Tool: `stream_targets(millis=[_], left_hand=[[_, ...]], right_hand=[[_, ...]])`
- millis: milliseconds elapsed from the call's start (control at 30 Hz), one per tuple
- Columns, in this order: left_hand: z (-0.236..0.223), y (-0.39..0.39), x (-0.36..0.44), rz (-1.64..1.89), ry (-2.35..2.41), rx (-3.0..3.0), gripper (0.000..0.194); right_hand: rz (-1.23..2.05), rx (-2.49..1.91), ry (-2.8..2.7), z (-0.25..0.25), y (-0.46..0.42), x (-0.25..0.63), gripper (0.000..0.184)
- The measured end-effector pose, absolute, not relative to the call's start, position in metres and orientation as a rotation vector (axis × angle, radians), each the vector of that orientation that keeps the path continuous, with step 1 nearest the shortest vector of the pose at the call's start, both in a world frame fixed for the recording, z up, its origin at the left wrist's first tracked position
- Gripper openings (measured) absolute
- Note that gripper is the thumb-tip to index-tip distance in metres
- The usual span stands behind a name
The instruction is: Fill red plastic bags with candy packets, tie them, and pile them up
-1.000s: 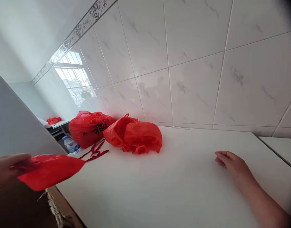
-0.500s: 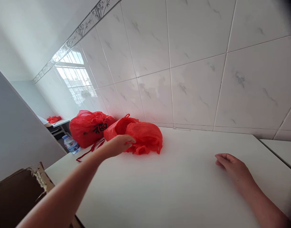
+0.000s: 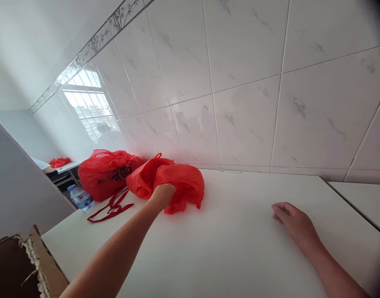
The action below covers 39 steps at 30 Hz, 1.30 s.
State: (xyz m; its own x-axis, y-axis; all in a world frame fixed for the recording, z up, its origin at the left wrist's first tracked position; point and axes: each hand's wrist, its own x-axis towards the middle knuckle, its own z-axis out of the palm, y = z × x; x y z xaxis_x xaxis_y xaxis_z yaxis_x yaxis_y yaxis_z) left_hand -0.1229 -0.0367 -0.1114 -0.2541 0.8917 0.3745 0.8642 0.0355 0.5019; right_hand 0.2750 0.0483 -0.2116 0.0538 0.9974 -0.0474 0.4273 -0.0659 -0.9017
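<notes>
My left hand (image 3: 165, 196) reaches into the mouth of a crumpled red plastic bag (image 3: 185, 176) that lies on the white table against the tiled wall. Red film hides its fingertips, so what they grip, if anything, does not show. My right hand (image 3: 291, 217) rests over the table to the right, its fingers curled in toward the thumb, and I see nothing in it. A dark red strap (image 3: 112, 210) lies loosely looped on the table, left of the bag.
A full red plastic bag (image 3: 99, 176) with black lettering stands behind the strap. Beside it lies a water bottle (image 3: 80, 197). A torn cardboard box (image 3: 50, 258) is at the lower left. Far left, another table holds red plastic (image 3: 59, 162), near part of a person (image 3: 47, 169).
My left hand has pushed deeper into the red bag's opening, and its fingertips are now covered. My right hand keeps its curled pose. The view has shifted slightly to the right.
</notes>
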Motion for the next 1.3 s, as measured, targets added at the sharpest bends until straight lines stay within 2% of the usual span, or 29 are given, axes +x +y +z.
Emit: stream_targets(millis=[133, 267, 400, 500, 567, 600, 733, 800, 867, 967, 1000, 1133, 1300], left_hand=[[-0.08, -0.052, -0.127, 0.639, 2.301, 2.13, 0.024], [-0.045, -0.069, -0.113, 0.59, 2.381, 2.235, 0.016], [-0.038, -0.071, -0.071, 0.882, 2.296, 2.226, 0.016], [-0.067, -0.056, -0.03, 1.192, 2.043, 2.056, 0.013], [-0.097, -0.041, -0.002, 1.342, 1.811, 1.838, 0.007], [-0.112, -0.034, 0.012, 1.407, 1.677, 1.724, 0.005], [-0.158, -0.018, 0.06, 1.553, 1.442, 1.332, 0.006], [-0.172, -0.017, 0.075, 1.576, 1.369, 1.208, 0.011], [-0.183, -0.018, 0.081, 1.558, 1.279, 1.112, 0.012], [-0.195, -0.021, 0.079, 1.529, 1.101, 0.914, 0.013], [-0.197, -0.021, 0.075, 1.528, 1.045, 0.848, 0.014], [-0.199, -0.019, 0.061, 1.538, 0.913, 0.732, 0.02], [-0.197, -0.017, 0.053, 1.476, 0.797, 0.674, 0.021]], right_hand=[[0.963, -1.666, -1.498, -0.214, 0.049, 0.274, 0.033], [0.94, -1.686, -1.518, -0.215, 0.05, 0.271, 0.03], [0.849, -1.602, -1.519, -0.213, 0.043, 0.263, 0.031], [0.804, -1.412, -1.513, -0.21, 0.028, 0.25, 0.034], [0.892, -1.298, -1.484, -0.209, 0.013, 0.239, 0.03], [0.96, -1.238, -1.47, -0.208, 0.005, 0.234, 0.034], [1.161, -1.019, -1.454, -0.208, -0.022, 0.217, 0.088], [1.184, -1.011, -1.419, -0.207, -0.029, 0.215, 0.098], [1.17, -1.06, -1.365, -0.206, -0.029, 0.218, 0.084], [1.231, -1.103, -1.183, -0.207, -0.019, 0.23, 0.037], [1.286, -1.08, -1.062, -0.208, -0.014, 0.234, 0.031], [1.499, -0.89, -0.66, -0.209, 0.001, 0.248, 0.034], [1.569, -0.825, -0.565, -0.205, 0.006, 0.254, 0.03]])
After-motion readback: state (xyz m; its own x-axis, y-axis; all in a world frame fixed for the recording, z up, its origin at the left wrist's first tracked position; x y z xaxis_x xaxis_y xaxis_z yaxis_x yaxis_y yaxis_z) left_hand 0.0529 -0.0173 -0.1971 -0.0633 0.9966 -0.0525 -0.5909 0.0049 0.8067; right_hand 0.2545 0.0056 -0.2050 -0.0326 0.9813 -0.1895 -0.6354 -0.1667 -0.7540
